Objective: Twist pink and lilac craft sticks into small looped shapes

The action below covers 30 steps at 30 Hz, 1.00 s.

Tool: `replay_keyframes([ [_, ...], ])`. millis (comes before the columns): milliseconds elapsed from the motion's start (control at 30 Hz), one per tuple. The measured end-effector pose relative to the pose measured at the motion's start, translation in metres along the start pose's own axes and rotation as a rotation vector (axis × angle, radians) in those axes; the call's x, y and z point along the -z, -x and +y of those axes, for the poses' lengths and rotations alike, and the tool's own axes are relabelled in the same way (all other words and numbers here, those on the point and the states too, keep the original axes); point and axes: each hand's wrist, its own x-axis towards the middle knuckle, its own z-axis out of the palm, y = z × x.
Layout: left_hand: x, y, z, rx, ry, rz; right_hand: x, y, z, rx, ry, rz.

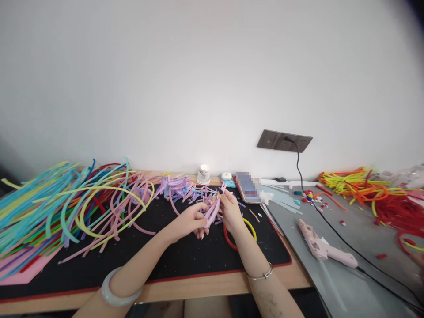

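Over the black mat, both hands grip a small bundle of lilac pipe cleaners. My left hand has its fingers curled round the lower end. Near the upper end, my right hand pinches the stems between thumb and fingers. Behind the hands lies a heap of cut purple and pink pipe cleaner pieces, partly hidden by them. A red pipe cleaner ring and a yellow one lie under my right wrist.
Long coloured pipe cleaners spread over the left side. A white cup and a phone stand along the wall. On the grey right-hand surface lie a pink glue gun, its black cord, pompoms and red pipe cleaners.
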Motion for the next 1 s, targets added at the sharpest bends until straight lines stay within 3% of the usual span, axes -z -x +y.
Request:
replay_keyframes([
  [133, 0.0008, -0.0026, -0.0020, -0.129, 0.079, 0.098, 0.0016, -0.0020, 0.0016, 0.033, -0.023, 0.046],
  [300, 0.0038, -0.0022, -0.0027, -0.213, -0.154, 0.076, 0.0041, -0.0039, 0.0029, 0.040, -0.040, 0.116],
  [633, -0.0003, 0.0034, 0.0026, -0.276, -0.527, 0.102, 0.0060, -0.0056, 0.0042, 0.023, -0.083, 0.183],
  [1000, -0.0003, 0.0043, 0.0016, -0.303, -0.715, 0.041, 0.0053, -0.0052, 0.0047, 0.024, -0.120, 0.166],
])
